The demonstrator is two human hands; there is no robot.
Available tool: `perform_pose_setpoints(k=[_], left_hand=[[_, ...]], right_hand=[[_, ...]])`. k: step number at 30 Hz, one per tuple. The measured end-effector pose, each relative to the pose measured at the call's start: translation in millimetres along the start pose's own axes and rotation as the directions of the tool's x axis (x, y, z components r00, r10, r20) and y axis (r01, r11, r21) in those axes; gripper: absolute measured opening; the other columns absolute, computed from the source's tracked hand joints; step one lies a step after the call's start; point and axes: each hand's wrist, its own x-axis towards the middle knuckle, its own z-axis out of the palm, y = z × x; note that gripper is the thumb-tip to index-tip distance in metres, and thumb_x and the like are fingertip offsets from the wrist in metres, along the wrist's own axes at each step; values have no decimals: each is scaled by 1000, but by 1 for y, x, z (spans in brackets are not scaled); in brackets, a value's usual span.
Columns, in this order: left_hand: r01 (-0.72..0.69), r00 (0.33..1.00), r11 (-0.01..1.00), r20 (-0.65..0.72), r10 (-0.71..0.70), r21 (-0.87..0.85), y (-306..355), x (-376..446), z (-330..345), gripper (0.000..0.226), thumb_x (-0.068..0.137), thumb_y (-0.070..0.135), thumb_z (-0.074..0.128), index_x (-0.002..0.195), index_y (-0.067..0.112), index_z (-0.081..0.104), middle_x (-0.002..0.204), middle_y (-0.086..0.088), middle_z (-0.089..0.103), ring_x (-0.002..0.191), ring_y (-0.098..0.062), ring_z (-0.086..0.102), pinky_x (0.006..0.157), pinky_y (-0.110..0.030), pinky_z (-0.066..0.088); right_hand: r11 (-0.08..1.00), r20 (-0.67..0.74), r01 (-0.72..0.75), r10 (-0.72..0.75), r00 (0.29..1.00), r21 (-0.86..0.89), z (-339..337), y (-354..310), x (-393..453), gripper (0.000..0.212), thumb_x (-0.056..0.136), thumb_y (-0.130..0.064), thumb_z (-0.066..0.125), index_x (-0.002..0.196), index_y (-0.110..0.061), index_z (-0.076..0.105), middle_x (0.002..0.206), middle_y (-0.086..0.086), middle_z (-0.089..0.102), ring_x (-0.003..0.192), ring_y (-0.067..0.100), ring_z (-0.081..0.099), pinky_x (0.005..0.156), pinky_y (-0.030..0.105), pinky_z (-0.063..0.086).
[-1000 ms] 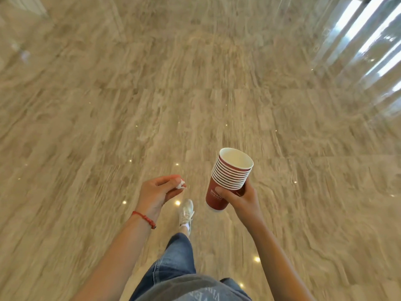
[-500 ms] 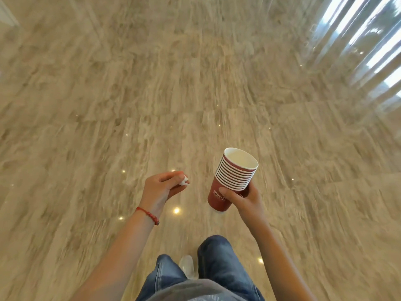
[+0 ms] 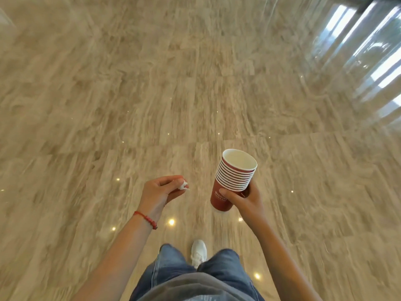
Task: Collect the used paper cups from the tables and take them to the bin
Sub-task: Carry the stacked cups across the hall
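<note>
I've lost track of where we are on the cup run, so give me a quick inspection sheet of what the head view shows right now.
Surface: polished beige stone floor, ceiling lights reflected in it; no table in view.
Job's things: stack of red paper cups, nested, tilted, top cup looks empty; bin not in view.
Clutter: small white crumpled scrap, material unclear.
Hands: right hand grips the stack's lower part; left hand pinches the scrap.
Cables: nothing seen.
Surroundings: bright window reflections at upper right; red bracelet on the left wrist; jeans; white shoe.
</note>
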Motion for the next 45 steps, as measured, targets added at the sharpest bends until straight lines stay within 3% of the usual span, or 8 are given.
perform_pose_setpoints(k=[4, 7, 10, 18, 24, 31, 37, 45], left_hand=[[4, 1000, 1000, -17, -4, -8, 38, 67, 26, 5, 77, 0, 69, 79, 1, 73, 77, -15, 73, 74, -19, 71, 63, -19, 55], [29, 999, 1000, -21, -29, -7, 60, 126, 43, 8, 76, -1, 69, 83, -1, 72, 81, -18, 73, 76, -21, 71, 65, -21, 56], [34, 999, 999, -12, -34, 10, 86, 193, 58, 11, 76, 0, 69, 86, -2, 71, 82, -18, 72, 77, -22, 71, 67, -22, 57], [36, 999, 999, -17, -36, -6, 194, 375, 89, 5, 77, -2, 67, 79, 0, 71, 71, -12, 73, 68, -16, 71, 60, -18, 55], [51, 999, 999, -8, -51, 13, 263, 484, 117, 7, 77, 0, 68, 74, 5, 73, 72, -11, 73, 68, -16, 71, 59, -17, 55], [96, 995, 995, -18, -96, 17, 306, 617, 165, 5, 77, 0, 68, 79, 2, 72, 76, -14, 74, 73, -19, 72, 60, -19, 56], [60, 998, 998, -13, -60, 17, 379, 742, 229, 7, 76, -2, 68, 82, -2, 71, 72, -12, 73, 69, -17, 71, 60, -18, 56], [25, 1000, 1000, -4, -25, 0, 469, 886, 291, 5, 76, -1, 69, 79, 0, 72, 73, -11, 74, 72, -18, 72, 61, -18, 56]], right_hand=[[1000, 8, -12, 12, 1000, 5, 0, -23, 85, 60, 68, -17, 82, 121, -15, 54, 106, -2, 68, 95, 5, 66, 69, 15, 52], [1000, -7, -21, 21, 1000, -19, 7, -30, 144, 68, 58, -35, 84, 118, -20, 55, 105, -5, 69, 97, 7, 66, 72, 21, 54], [1000, 10, -14, 15, 1000, -17, 19, -38, 211, 65, 52, -44, 81, 111, -28, 58, 100, -11, 70, 95, 4, 66, 71, 17, 52], [1000, 54, 19, -19, 998, 5, 54, -94, 410, 50, 61, -28, 81, 104, -42, 58, 103, -12, 70, 97, 7, 66, 74, 16, 53], [998, 38, -43, 42, 998, 34, 65, -111, 531, 52, 67, -8, 82, 105, -33, 55, 96, -20, 70, 91, 1, 66, 68, 11, 51], [999, 39, -37, 35, 999, 39, 66, -136, 693, 53, 65, -11, 82, 111, -21, 57, 98, -10, 71, 93, 7, 67, 71, 15, 52], [1000, 10, -8, 8, 1000, 27, 46, -175, 847, 49, 67, -9, 81, 104, -30, 57, 94, -19, 70, 89, 0, 66, 68, 11, 51], [999, -16, -25, 25, 1000, 42, 34, -219, 1015, 46, 67, -10, 81, 101, -31, 58, 92, -16, 71, 89, 2, 67, 68, 13, 51]])
